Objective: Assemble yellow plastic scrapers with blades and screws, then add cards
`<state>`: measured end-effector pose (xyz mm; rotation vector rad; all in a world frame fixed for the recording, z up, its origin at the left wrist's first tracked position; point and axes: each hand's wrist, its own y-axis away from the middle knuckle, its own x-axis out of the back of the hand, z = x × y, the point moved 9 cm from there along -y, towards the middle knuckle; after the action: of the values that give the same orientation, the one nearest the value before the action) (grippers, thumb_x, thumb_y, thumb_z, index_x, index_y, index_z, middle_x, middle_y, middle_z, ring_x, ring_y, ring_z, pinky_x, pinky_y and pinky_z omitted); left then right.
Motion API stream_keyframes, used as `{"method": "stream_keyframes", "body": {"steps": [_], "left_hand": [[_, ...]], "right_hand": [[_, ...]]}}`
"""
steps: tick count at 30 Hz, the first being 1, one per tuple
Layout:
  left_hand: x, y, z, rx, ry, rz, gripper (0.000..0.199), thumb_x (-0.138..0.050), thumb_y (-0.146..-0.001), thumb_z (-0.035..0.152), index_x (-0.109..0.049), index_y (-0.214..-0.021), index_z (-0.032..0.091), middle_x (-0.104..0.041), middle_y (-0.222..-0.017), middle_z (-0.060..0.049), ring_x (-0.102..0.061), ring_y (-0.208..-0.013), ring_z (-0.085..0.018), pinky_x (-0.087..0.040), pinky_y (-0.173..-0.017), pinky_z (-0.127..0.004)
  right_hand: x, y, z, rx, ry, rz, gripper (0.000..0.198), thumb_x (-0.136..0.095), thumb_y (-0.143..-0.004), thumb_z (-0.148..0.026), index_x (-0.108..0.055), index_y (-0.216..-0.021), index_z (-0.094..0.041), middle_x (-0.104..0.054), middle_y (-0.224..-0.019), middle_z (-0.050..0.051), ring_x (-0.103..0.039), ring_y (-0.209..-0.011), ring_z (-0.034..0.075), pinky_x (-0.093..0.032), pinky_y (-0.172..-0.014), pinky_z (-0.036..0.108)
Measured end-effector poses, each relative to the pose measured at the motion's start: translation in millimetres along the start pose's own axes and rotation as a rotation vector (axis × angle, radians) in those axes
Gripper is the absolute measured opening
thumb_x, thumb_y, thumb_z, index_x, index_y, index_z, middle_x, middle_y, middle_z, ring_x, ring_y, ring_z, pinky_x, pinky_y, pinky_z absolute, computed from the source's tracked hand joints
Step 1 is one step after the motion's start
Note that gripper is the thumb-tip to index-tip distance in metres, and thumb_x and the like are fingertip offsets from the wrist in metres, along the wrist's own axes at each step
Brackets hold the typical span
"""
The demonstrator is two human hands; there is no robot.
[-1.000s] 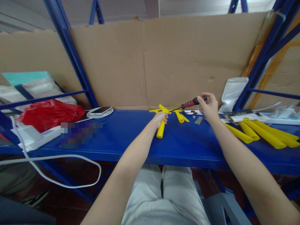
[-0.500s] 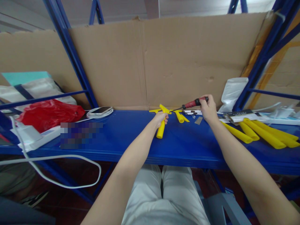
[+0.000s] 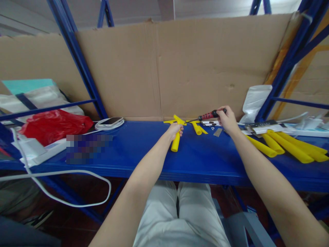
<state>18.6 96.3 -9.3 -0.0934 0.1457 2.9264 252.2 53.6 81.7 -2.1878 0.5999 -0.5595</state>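
Note:
My left hand (image 3: 175, 129) is closed around the neck of a yellow T-shaped scraper (image 3: 175, 144), its round handle slanting down towards me and its crosspiece above my fingers. In my right hand (image 3: 227, 118) is a red and black screwdriver (image 3: 205, 116), gripped near the end of its handle. The thin dark shaft points left, and its tip meets the crosspiece near my left fingers; exact contact is too small to tell. Behind and right of the held piece lie more yellow T-shaped parts (image 3: 197, 129). A flat metal blade (image 3: 218, 132) rests below the screwdriver, beside tiny screws (image 3: 212, 128).
Several yellow tubular handles (image 3: 290, 147) lie on the blue shelf (image 3: 138, 151) at the right, by small boxes (image 3: 267, 126). To the left are a phone (image 3: 113, 120) with a coiled white cable, a red bag (image 3: 56, 125) and a power strip (image 3: 48, 154). Cardboard (image 3: 195, 68) stands behind.
My right hand and the screwdriver have shifted slightly left and a little lower, and the grip looks turned. My left hand and the scraper have barely moved.

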Motion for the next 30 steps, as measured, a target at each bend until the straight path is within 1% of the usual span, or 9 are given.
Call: {"method": "stream_keyframes", "body": {"steps": [4, 7, 11, 14, 17, 21, 24, 27, 30], "left_hand": [[-0.7, 0.8, 0.9, -0.003, -0.005, -0.005, 0.017, -0.04, -0.078, 0.002, -0.039, -0.073, 0.018, -0.036, -0.046, 0.009, -0.031, -0.032, -0.003, -0.022, -0.036, -0.015], [-1.5, 1.6, 0.9, 0.004, -0.002, -0.009, 0.017, -0.04, -0.079, 0.002, -0.039, -0.072, 0.018, -0.036, -0.046, 0.009, -0.03, -0.032, -0.003, -0.022, -0.036, -0.015], [-3.1, 3.0, 1.6, 0.004, 0.003, -0.017, 0.018, -0.04, -0.08, 0.003, -0.039, -0.072, 0.018, -0.036, -0.046, 0.009, -0.029, -0.031, -0.002, -0.021, -0.036, -0.015], [-4.4, 4.2, 2.7, -0.005, 0.003, -0.026, 0.018, -0.039, -0.08, 0.002, -0.039, -0.072, 0.018, -0.037, -0.046, 0.009, -0.03, -0.031, -0.002, -0.021, -0.036, -0.015], [-5.1, 5.2, 3.2, -0.011, 0.002, -0.029, 0.018, -0.04, -0.079, 0.002, -0.039, -0.071, 0.018, -0.037, -0.046, 0.009, -0.03, -0.031, -0.003, -0.021, -0.036, -0.015], [-5.5, 5.6, 3.8, -0.016, -0.006, -0.029, 0.018, -0.038, -0.08, 0.002, -0.039, -0.071, 0.018, -0.037, -0.047, 0.008, -0.031, -0.032, -0.003, -0.022, -0.036, -0.016], [-4.9, 5.0, 3.1, -0.006, -0.018, -0.023, 0.018, -0.038, -0.081, 0.003, -0.039, -0.071, 0.018, -0.037, -0.047, 0.008, -0.031, -0.032, -0.003, -0.022, -0.037, -0.017], [-3.5, 4.0, 1.6, 0.006, -0.02, -0.012, 0.019, -0.037, -0.081, 0.003, -0.039, -0.071, 0.018, -0.037, -0.047, 0.009, -0.03, -0.031, -0.003, -0.022, -0.037, -0.017], [-2.2, 3.5, 0.5, 0.013, -0.019, -0.001, 0.019, -0.038, -0.081, 0.003, -0.038, -0.07, 0.018, -0.037, -0.047, 0.009, -0.03, -0.031, -0.003, -0.022, -0.038, -0.016]], "right_hand": [[3.7, 1.6, 1.6, -0.052, -0.077, 0.056, 0.017, -0.052, -0.075, -0.037, -0.047, -0.076, -0.022, -0.049, -0.069, -0.002, -0.05, -0.066, 0.013, -0.043, -0.059, 0.028], [6.1, 3.5, 0.3, -0.085, -0.125, 0.088, 0.025, -0.058, -0.072, -0.044, -0.047, -0.076, -0.022, -0.047, -0.062, -0.004, -0.048, -0.057, 0.012, -0.042, -0.052, 0.026], [3.6, 9.2, 2.7, -0.241, -0.239, 0.07, 0.037, -0.06, -0.069, -0.057, -0.048, -0.077, -0.022, -0.039, -0.047, -0.007, -0.038, -0.037, 0.01, -0.031, -0.037, 0.026], [2.8, 12.4, 1.8, -0.315, -0.28, 0.061, 0.043, -0.06, -0.066, -0.063, -0.048, -0.075, -0.023, -0.035, -0.039, -0.008, -0.032, -0.03, 0.01, -0.024, -0.031, 0.025], [3.2, 11.7, -0.7, -0.31, -0.297, 0.059, 0.042, -0.061, -0.066, -0.062, -0.046, -0.071, -0.023, -0.033, -0.037, -0.009, -0.031, -0.028, 0.009, -0.023, -0.03, 0.024], [5.6, 9.8, -4.5, -0.271, -0.25, 0.073, 0.032, -0.063, -0.067, -0.049, -0.044, -0.069, -0.023, -0.035, -0.039, -0.009, -0.032, -0.03, 0.009, -0.024, -0.031, 0.024], [2.1, 9.7, -10.6, -0.222, -0.205, 0.015, 0.023, -0.058, -0.07, -0.042, -0.047, -0.074, -0.023, -0.039, -0.043, -0.008, -0.036, -0.034, 0.01, -0.027, -0.035, 0.024], [0.3, 9.7, -14.0, -0.163, -0.135, -0.023, 0.024, -0.055, -0.073, -0.045, -0.047, -0.077, -0.022, -0.041, -0.048, -0.006, -0.04, -0.041, 0.011, -0.032, -0.041, 0.026], [6.2, 7.5, -13.8, -0.103, -0.038, 0.029, 0.031, -0.053, -0.074, -0.051, -0.047, -0.073, -0.021, -0.043, -0.052, -0.004, -0.044, -0.049, 0.011, -0.035, -0.046, 0.026]]}}
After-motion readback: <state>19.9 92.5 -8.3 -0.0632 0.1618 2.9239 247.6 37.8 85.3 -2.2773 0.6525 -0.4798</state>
